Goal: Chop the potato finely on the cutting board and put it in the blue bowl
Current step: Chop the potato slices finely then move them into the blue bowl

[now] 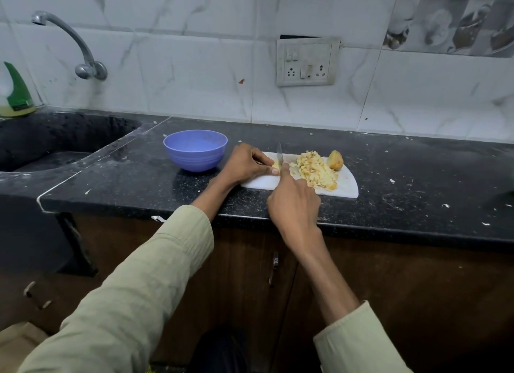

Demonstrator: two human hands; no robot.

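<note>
While the black speckled counter [389, 178] runs across the whole view, a dark sink [55, 141] is sunk into its left end, under a curved metal tap [80, 52] fixed to the white tiled wall [194, 66]. A switch and socket plate [306, 62] sits on that wall, above the work area. A bottle with a green label [18, 94] stands at the far left behind the sink.

On the counter lies the white cutting board [347, 185], near the front edge. Just beside its left end stands the blue bowl [194, 150]; nothing can be made out inside it.

The left hand [246, 164] rests on the left end of the board, its grip pinching a small pale potato piece [276, 165] between fingers and thumb. The right hand [294, 203] has its grip clenched round the handle of a knife [279, 157], whose blade stands down on the potato piece just beside the left fingers.

To the right of the blade a heap of chopped potato [315, 171] covers the middle of the board. At the heap's far right edge lies an uncut potato chunk [335, 160] with its skin on.
</note>
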